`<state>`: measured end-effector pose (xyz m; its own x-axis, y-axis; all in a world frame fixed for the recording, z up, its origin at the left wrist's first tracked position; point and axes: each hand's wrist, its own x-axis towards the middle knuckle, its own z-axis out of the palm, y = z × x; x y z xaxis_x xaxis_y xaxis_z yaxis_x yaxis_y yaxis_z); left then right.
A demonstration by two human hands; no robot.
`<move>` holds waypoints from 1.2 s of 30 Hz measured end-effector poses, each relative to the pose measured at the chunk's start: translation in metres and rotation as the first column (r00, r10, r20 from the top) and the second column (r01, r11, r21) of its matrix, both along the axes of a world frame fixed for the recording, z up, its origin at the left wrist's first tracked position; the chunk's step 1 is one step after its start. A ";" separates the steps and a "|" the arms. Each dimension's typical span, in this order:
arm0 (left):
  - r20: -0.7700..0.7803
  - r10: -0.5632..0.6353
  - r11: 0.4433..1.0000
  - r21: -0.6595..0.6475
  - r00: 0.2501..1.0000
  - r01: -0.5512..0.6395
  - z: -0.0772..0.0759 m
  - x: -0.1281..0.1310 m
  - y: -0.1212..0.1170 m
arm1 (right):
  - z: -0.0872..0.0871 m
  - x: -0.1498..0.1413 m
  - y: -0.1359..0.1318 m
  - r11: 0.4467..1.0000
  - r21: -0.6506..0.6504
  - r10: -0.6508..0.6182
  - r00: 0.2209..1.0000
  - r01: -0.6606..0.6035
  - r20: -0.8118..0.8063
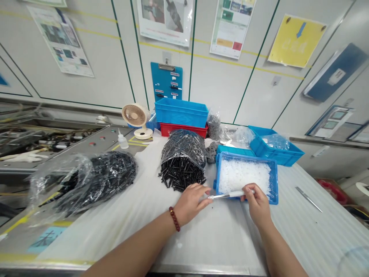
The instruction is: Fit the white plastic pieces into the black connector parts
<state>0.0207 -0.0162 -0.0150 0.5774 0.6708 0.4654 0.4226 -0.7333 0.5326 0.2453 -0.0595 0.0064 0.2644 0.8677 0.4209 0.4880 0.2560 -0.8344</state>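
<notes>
In the lower centre-right of the frame, our right hand (256, 202) grips a white-handled tool (238, 193) by the rear of its handle, with thumb and fingers closed on it. The tool lies nearly level, its metal shaft pointing left, in front of the blue tray (276, 181) of small white pieces (245, 175). At frame centre, we position our left hand (190, 204) at the tool's tip, thumb and forefinger curved towards it; we cannot tell whether these fingers pinch anything. Just beyond this hand, an open plastic bag (184, 144) exposes black rod-like parts (181, 173). At right, a slim silver implement (309, 199) lies on the white work surface (219, 242).
</notes>
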 end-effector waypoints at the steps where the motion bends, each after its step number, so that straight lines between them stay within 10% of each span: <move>1: -0.064 -0.011 0.999 0.029 0.998 0.013 0.000 0.001 0.000 | 0.000 0.001 0.000 1.000 0.009 0.002 1.000 -0.002 0.008; 18: -0.151 -0.045 0.985 0.156 0.988 0.068 -0.006 0.013 -0.011 | -0.012 -0.034 -0.003 0.959 0.164 0.168 0.929 -0.232 0.329; 23: -0.027 0.029 0.981 0.195 0.999 -0.024 -0.004 0.006 -0.006 | 0.003 -0.005 -0.006 0.967 0.248 -0.074 0.996 0.058 0.056; 28: 0.012 0.080 0.976 0.204 0.997 -0.081 -0.011 0.003 -0.001 | 0.021 0.043 -0.014 0.694 0.343 -0.611 0.770 0.633 -0.184; 32: 0.014 0.072 0.975 0.208 0.997 -0.074 -0.012 0.003 0.000 | 0.026 0.066 -0.021 0.514 0.326 -0.807 0.576 0.794 -0.131; 36: 0.008 0.064 0.974 0.216 0.998 -0.064 -0.012 0.002 0.001 | 0.024 0.073 -0.024 0.451 0.300 -0.881 0.473 0.841 -0.002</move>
